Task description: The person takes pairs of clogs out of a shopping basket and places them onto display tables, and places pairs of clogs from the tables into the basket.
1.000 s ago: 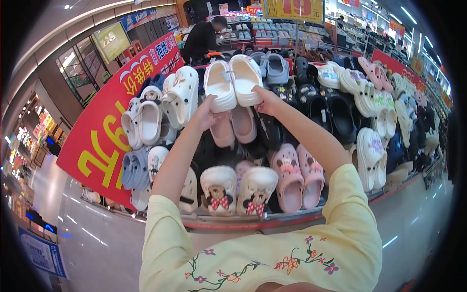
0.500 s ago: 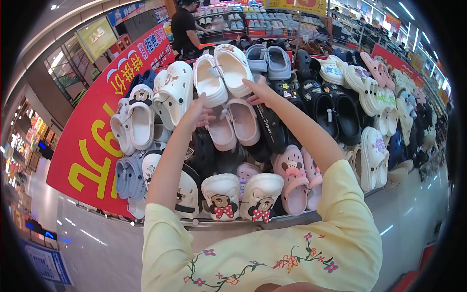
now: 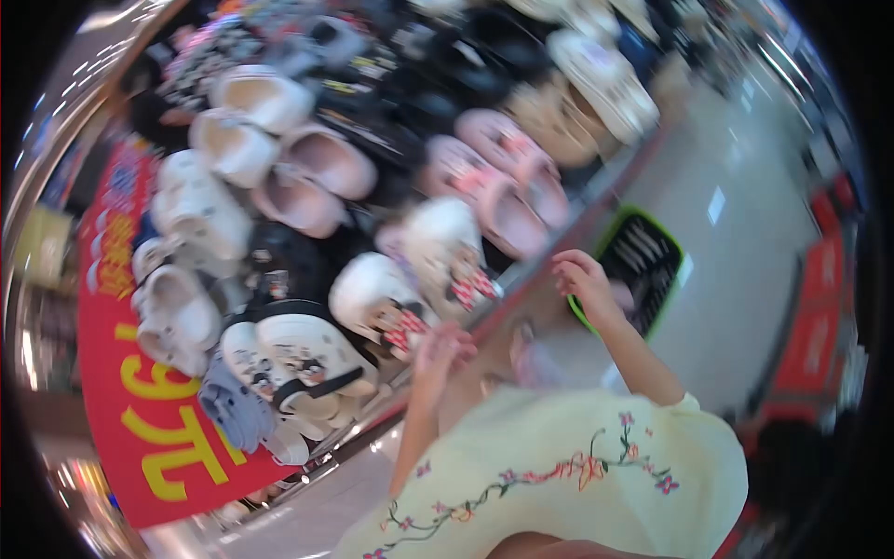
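My left hand (image 3: 441, 359) is near the display's front edge, beside the white clogs with cartoon figures and red dotted bows (image 3: 385, 303); motion blurs its fingers. My right hand (image 3: 585, 279) hangs past the edge with its fingers loosely bent and apart, nothing in it, in front of a black basket with a green rim (image 3: 672, 284). Pink clogs (image 3: 489, 200) lie above and between the hands. The plain white pair (image 3: 244, 140) rests at the upper left of the display, touching a plain pink pair (image 3: 321, 177).
A red sign with yellow characters (image 3: 140, 410) runs along the left side. White clogs with a black strap (image 3: 307, 349) and blue-grey clogs (image 3: 233, 405) sit at the lower left. Red panels (image 3: 810, 317) stand at the right, beyond the glossy floor (image 3: 731, 177).
The view has swung down and to the right, with blur. Both hands have let go of the white pair and come back toward the body. The green-rimmed basket has come into view.
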`<state>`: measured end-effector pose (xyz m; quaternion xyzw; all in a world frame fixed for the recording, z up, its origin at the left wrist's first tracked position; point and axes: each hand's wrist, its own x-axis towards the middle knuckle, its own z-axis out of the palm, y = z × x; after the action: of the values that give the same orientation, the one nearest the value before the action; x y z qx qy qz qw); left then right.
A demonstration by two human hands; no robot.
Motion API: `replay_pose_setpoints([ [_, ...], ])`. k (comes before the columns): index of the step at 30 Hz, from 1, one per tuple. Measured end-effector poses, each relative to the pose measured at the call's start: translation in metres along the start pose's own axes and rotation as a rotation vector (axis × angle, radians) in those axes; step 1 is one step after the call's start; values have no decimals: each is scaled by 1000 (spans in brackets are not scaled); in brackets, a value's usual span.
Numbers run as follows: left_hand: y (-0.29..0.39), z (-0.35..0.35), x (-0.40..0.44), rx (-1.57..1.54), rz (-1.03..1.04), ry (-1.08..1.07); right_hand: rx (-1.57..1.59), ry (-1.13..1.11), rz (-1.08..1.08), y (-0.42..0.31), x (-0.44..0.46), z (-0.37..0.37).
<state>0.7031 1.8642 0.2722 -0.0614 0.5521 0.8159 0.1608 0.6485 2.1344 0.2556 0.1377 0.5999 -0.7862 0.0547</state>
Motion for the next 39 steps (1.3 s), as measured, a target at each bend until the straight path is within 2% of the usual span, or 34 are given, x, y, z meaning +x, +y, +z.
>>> replay_pose_setpoints([
  [1,-12,3,-6,-5,-63,25,-24,46,52,24,-30,-20],
  [4,-35,20,5,112,-190,-116,-151,208,204,88,-105,-76],
  [8,-58,56,37,315,-295,-302,131,507,327,122,-168,-108],
  [11,-66,106,49,326,-358,-354,322,605,275,145,-178,-120],
  [14,-84,162,51,393,-307,-460,404,579,206,136,-178,-131],
  [17,-111,215,42,421,-284,-518,320,493,130,114,-186,-165],
  [20,-153,261,35,418,-332,-521,168,488,140,97,-204,-221],
  [25,-208,333,16,359,-336,-443,49,569,306,115,-233,-329],
  [29,-234,352,16,376,-285,-363,-141,515,417,119,-234,-386],
  [32,-243,346,23,390,-272,-265,-150,418,436,122,-212,-407],
  [34,-240,342,30,420,-250,-221,-178,338,459,131,-186,-413],
  [39,-249,330,58,395,-342,-104,-295,176,453,167,-119,-408],
])
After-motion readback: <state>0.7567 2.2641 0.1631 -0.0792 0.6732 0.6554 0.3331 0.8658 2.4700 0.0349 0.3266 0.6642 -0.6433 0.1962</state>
